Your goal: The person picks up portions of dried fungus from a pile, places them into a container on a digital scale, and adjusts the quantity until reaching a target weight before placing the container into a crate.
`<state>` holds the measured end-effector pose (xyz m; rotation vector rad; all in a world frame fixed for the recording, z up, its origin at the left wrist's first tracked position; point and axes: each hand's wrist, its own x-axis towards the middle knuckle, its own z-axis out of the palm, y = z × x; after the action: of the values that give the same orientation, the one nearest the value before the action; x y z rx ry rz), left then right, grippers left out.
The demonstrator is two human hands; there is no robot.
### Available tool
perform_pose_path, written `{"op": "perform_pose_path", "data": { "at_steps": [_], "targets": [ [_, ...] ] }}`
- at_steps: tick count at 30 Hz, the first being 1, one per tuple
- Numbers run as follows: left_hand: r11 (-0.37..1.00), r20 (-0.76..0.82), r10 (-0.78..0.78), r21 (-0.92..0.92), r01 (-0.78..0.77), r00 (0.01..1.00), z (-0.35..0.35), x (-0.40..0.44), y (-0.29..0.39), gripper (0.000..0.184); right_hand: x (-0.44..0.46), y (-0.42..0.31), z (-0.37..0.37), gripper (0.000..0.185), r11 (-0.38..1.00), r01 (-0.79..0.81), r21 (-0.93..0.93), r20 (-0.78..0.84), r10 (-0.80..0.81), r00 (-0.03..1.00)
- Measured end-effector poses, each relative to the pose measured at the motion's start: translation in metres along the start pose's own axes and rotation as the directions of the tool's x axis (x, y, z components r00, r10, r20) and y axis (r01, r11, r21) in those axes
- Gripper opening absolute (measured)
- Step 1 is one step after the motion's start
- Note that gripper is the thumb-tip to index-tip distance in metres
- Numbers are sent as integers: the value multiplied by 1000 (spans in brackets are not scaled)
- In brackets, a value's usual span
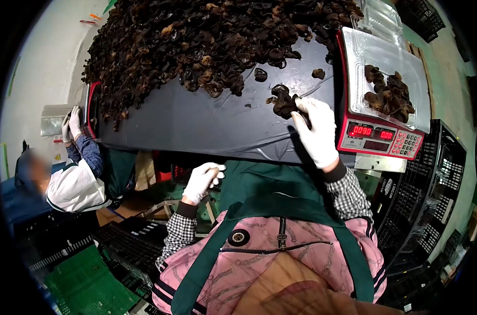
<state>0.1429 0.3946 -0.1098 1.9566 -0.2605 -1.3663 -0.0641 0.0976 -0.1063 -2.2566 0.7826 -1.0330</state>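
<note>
My right hand (318, 131), in a white glove, pinches a clump of dark wood ear mushrooms (284, 102) over the dark-covered table, just left of the scale. My left hand (202, 182), also gloved, is off the table's near edge with its fingers curled together; nothing shows in them. A red scale (382, 135) reads 0.090 and 0.00 on its lit display. On it rests a clear plastic tray (414, 73) with several wood ear mushrooms (390, 97) inside. Two loose pieces lie near my right hand's clump, towards the big pile.
A large pile of wood ear mushrooms (196, 42) covers the table's far side. More clear trays (380, 18) stand behind the scale. Black crates (419, 194) stand at the right. A co-worker (78, 186) with gloved hands is at another red scale (93, 107) on the left.
</note>
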Motion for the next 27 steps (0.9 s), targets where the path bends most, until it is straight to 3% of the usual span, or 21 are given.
{"op": "perform_pose_path", "data": {
  "at_steps": [2, 3, 4, 5, 7, 10, 11, 13, 15, 17, 19, 21, 22, 23, 24, 25, 26, 27],
  "targets": [
    [991, -84, 16, -130, -26, 996, -37, 19, -70, 26, 6, 12, 27, 36, 996, 41, -85, -14, -42, 999],
    [956, -227, 228, 239, -173, 947, -45, 25, -94, 29, 8, 14, 36, 36, 992, 33, -124, 2, -33, 999],
    [774, -272, 464, 588, -236, 843, -52, 29, -113, 32, 6, 22, 44, 31, 991, 64, -115, 47, -59, 997],
    [480, -213, 680, 853, -206, 702, -56, 32, -120, 35, 7, 22, 44, 29, 995, 78, -59, 20, -77, 997],
    [657, -206, 529, 713, -243, 824, -40, 13, -66, 34, 12, 21, 44, 25, 991, 119, 56, -30, -117, 993],
    [941, -13, 236, 253, -225, 972, -10, -12, 31, 24, 15, -28, -7, 28, 995, 89, 52, -202, -76, 976],
    [930, 22, 285, 235, -282, 958, 2, -16, 55, 22, 11, -33, -18, 29, 995, 92, 47, -256, -77, 964],
    [832, 51, 450, 337, -440, 891, 26, -8, 88, 22, -11, -20, -15, 29, 992, 105, -74, -271, -121, 955],
    [323, 201, 828, 591, -739, 523, 41, 24, 105, 21, -25, 1, -4, 32, 949, 93, -300, 38, -86, 996],
    [10, 202, 960, 669, -743, 195, 68, 64, 128, 23, -41, 9, 1, 33, 978, 45, -202, -13, -49, 999],
    [-56, 215, 971, 637, -769, 107, 92, 100, 147, 25, -38, -16, -8, 36, 991, 6, -132, -161, -28, 986],
    [58, 199, 952, 633, -772, 235, 116, 119, 165, 25, -35, -20, -11, 37, 982, -11, -186, -147, -17, 989],
    [52, 232, 935, 659, -751, 269, 121, 136, 165, 23, -42, -8, -5, 35, 988, -42, -148, -114, 25, 993],
    [-2, 275, 929, 673, -740, 248, 121, 150, 163, 20, -49, 5, 3, 33, 991, -73, -109, -81, 65, 995],
    [-8, 250, 947, 651, -759, 204, 120, 152, 164, 20, -49, 4, 4, 25, 985, -155, 74, -100, 162, 982],
    [-13, 221, 962, 630, -776, 163, 117, 145, 173, 20, -47, 2, -3, 25, 984, -159, 75, -83, 165, 983],
    [-174, 307, 950, 675, -717, 58, 105, 133, 176, 19, -42, -3, -6, 24, 819, -368, 440, -21, 419, 908],
    [-78, 195, 978, 656, -751, 69, 100, 121, 173, 15, -40, -10, -10, 24, 481, -506, 716, 134, 616, 776]
  ]
}}
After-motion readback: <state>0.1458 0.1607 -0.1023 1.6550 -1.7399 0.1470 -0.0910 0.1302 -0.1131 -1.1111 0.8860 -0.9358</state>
